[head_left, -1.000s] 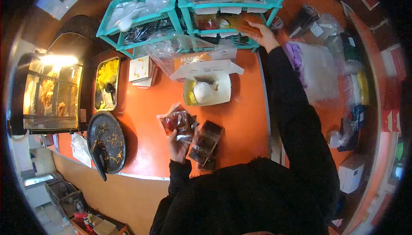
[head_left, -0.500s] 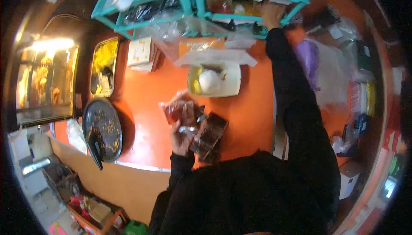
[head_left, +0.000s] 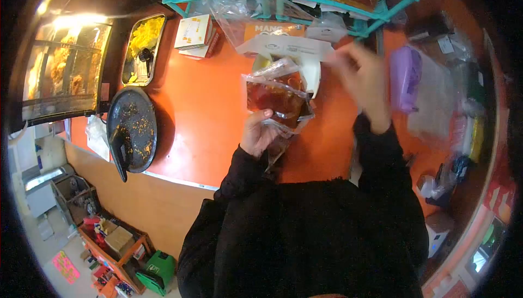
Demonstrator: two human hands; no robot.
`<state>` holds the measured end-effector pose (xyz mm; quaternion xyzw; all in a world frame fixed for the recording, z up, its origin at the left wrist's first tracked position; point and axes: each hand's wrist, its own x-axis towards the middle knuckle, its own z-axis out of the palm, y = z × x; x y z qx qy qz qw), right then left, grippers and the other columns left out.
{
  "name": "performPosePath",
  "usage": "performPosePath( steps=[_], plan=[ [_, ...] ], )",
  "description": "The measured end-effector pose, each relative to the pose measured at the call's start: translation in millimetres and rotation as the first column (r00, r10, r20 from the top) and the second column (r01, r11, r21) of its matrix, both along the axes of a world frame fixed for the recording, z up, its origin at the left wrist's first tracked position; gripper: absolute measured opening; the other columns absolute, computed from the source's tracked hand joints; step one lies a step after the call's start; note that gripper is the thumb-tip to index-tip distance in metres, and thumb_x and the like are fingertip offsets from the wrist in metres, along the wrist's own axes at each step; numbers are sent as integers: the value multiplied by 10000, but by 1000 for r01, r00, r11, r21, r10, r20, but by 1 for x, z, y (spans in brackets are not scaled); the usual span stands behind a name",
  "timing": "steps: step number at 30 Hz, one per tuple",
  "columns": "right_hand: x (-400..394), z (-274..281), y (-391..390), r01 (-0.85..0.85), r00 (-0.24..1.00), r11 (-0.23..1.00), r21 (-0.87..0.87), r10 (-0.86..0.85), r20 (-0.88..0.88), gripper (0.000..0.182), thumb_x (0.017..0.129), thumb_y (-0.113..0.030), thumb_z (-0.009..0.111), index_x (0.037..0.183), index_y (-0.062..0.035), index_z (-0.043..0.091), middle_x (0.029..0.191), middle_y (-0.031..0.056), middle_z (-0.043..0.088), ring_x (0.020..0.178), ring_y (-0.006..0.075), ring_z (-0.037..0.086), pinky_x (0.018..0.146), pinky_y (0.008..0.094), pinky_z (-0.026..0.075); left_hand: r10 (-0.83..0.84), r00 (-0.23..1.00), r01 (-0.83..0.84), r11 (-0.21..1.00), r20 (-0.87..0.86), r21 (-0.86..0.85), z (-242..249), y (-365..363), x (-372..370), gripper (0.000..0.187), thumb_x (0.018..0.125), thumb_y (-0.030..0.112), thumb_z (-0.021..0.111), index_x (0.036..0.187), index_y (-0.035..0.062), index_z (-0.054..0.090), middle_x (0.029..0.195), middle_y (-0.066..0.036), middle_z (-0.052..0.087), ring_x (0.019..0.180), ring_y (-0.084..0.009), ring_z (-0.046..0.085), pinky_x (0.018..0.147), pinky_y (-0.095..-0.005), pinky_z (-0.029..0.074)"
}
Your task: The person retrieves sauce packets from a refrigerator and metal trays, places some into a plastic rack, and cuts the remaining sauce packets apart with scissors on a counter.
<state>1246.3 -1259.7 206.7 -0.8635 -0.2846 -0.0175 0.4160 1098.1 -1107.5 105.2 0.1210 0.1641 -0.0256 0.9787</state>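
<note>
My left hand (head_left: 258, 134) holds several clear sachets of red-brown sauce (head_left: 278, 97), its thumb on the near edge of the stack. Behind the sachets is an open paper food box (head_left: 311, 73), mostly hidden by them; its white lid flap (head_left: 283, 43) shows beyond. My right hand (head_left: 364, 77) is raised to the right of the box, smeared by motion, and whether its fingers hold anything is not clear. Farther back stand teal plastic baskets (head_left: 338, 4) with packets in them.
A round dark stone mortar (head_left: 131, 115) with a pestle (head_left: 118, 151) lies on the orange table (head_left: 196, 134). Behind it are a tray of yellow pieces (head_left: 146, 39) and small boxes (head_left: 193, 32). A lit glass cabinet (head_left: 65, 74) stands left; a purple pack (head_left: 406, 77) lies right.
My right hand has come out of the teal basket toward the box. My left hand has moved the sachets forward and right, over the box's near part. The camera view has shifted.
</note>
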Motion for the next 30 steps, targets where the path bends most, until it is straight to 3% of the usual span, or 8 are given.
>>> performPosePath(
  steps=[7, 9, 18, 20, 22, 25, 29, 30],
  plan=[
    [-56, -11, 12, -193, 904, 981, -23, 187, 384, 185, 650, -154, 654, 680, -77, 488, 711, 57, 421, 690, 230, 460, 577, 321, 381, -54, 992, 43, 995, 116, 91, 12, -32, 6, 467, 704, 95, 573, 1119, 3, 380, 1091, -141, 474, 981, -253, 491, 861, -414, 408],
    [-65, -20, 6, 10, 952, 977, 215, -75, 296, 199, 676, -116, 626, 653, -50, 440, 692, 78, 399, 658, 253, 443, 554, 338, 358, 190, 974, -190, 982, 123, -9, 20, -43, 10, 484, 710, 98, 574, 1144, 32, 371, 1111, -121, 464, 1002, -245, 479, 865, -402, 404],
    [-89, -25, 3, 216, 956, 840, 498, -284, 66, 155, 707, -94, 606, 721, -31, 464, 833, 122, 483, 765, 260, 481, 696, 336, 362, 137, 979, -173, 947, 148, 269, 44, -58, 7, 427, 776, 196, 527, 1150, 51, 382, 1070, -100, 498, 1002, -236, 482, 844, -383, 412],
    [-92, -23, 0, 259, 963, 786, 561, -256, -87, 133, 704, -84, 609, 724, -33, 487, 819, 107, 498, 785, 259, 485, 707, 338, 365, 149, 981, -179, 938, 121, 297, 41, -59, 7, 406, 787, 214, 521, 1137, 53, 395, 1042, -101, 516, 993, -233, 488, 838, -379, 415],
    [-88, -24, -13, 65, 950, 926, 372, -171, 261, 147, 675, -39, 646, 688, -26, 499, 769, 67, 502, 753, 190, 495, 625, 269, 392, 154, 958, -224, 926, 241, 302, 40, -60, 10, 438, 801, 323, 514, 1131, 57, 402, 1012, -108, 532, 985, -237, 494, 834, -383, 416],
    [-62, 4, -30, -115, 939, 962, 249, 23, 343, 127, 660, -8, 635, 660, -14, 508, 696, 50, 509, 716, 185, 504, 607, 273, 398, 151, 965, -194, 961, 217, 195, 46, -63, 5, 520, 792, 434, 488, 1141, 59, 397, 1026, -116, 526, 992, -247, 490, 827, -397, 416],
    [-48, 36, -36, -366, 923, 916, 163, 380, -64, 82, 683, 62, 563, 684, 8, 501, 678, 55, 521, 704, 117, 504, 610, 249, 413, 82, 938, -143, 977, 336, 159, 71, -70, 8, 551, 783, 452, 494, 1153, 56, 391, 1089, -106, 496, 1012, -229, 486, 830, -404, 426],
    [-43, 32, -35, -371, 918, 912, 176, 388, -78, 84, 649, 39, 543, 699, -23, 518, 685, 86, 558, 623, 206, 552, 599, 281, 424, 94, 936, -148, 980, 340, 136, 76, -72, 9, 564, 782, 483, 470, 1147, 61, 394, 1080, -102, 498, 1001, -229, 489, 830, -398, 424]
  ],
)
